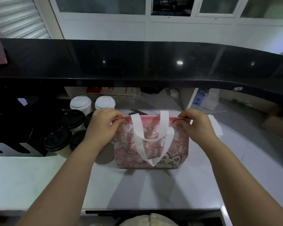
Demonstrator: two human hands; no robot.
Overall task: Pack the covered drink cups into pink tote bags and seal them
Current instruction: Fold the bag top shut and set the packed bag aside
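A pink tote bag [178, 149] with a cat print and white handles stands upright on the grey counter [39, 180], its top edge pressed together. My left hand [103, 123] pinches the left end of that top edge. My right hand [196, 123] pinches the right end. To the left of the bag stand several covered cups: two with white lids [80, 103] at the back, and black-lidded ones [57, 139] in front. What the bag holds is hidden.
A raised black glossy ledge [137, 62] runs across behind the work area. A black rack [15, 128] sits at the far left. White papers [216, 126] lie right of the bag, a cardboard box [279, 128] beyond them.
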